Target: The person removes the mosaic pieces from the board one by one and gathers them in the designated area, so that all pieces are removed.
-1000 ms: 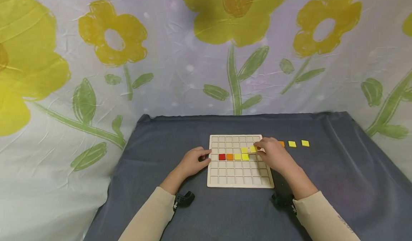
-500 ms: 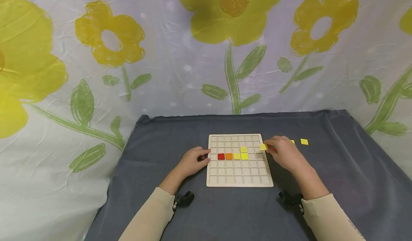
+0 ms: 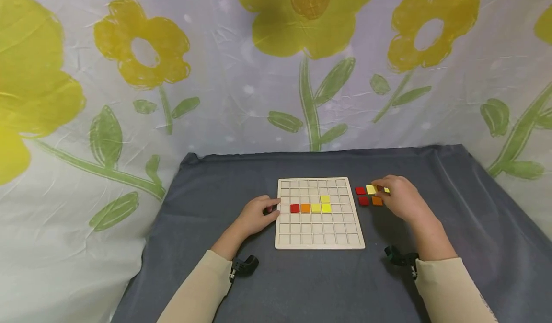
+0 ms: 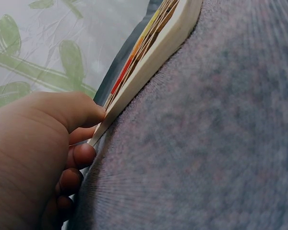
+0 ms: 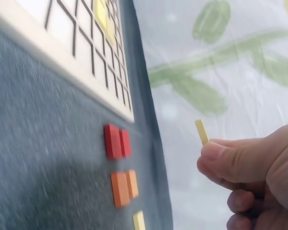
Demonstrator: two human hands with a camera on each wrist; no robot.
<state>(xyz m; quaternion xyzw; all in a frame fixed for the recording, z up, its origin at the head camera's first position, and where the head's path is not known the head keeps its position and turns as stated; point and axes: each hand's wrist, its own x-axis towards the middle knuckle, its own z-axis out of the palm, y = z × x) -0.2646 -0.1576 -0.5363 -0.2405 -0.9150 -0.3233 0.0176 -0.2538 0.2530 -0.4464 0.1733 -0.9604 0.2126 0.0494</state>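
Carrying a yellow tile (image 3: 370,189) off the gridded wooden board (image 3: 319,246), the right hand (image 3: 401,198) pinched it, raised near the loose red and orange tiles (image 3: 363,201). Five placed tiles (image 3: 316,208) stayed put; layout gained none. The left hand's (image 3: 253,216) relaxed fingers touched the board's left edge.

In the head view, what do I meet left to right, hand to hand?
Left hand, board's red tile, board's orange tile, row's first yellow tile, row's second yellow tile, farther loose red tile, held yellow tile, right hand.
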